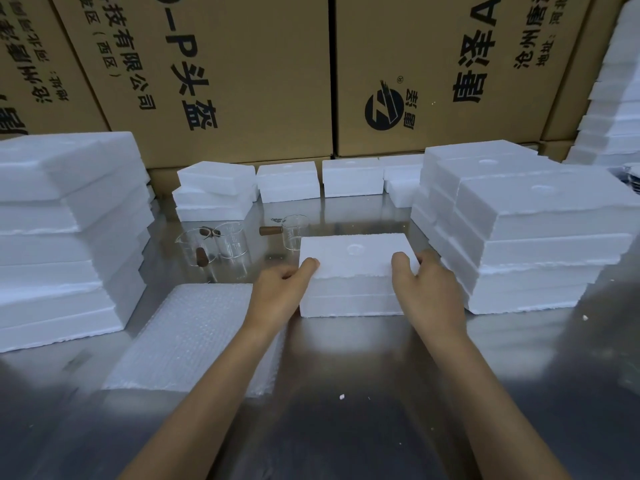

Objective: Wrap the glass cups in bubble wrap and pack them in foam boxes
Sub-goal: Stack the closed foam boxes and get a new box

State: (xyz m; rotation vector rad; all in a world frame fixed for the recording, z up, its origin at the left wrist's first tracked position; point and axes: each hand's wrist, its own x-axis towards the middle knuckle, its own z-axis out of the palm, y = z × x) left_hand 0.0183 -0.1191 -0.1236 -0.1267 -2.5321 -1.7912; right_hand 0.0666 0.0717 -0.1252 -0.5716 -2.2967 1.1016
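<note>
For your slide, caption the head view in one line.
Both hands, left hand and right hand, grip a closed foam box; glass cups wait behind bubble wrap.

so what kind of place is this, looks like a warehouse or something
Probably a packing station in a warehouse or small factory. Printed cardboard cartons wall off the back, stacks of white foam boxes crowd a steel table, and bubble wrap lies beside glass cups waiting to be packed.
</note>
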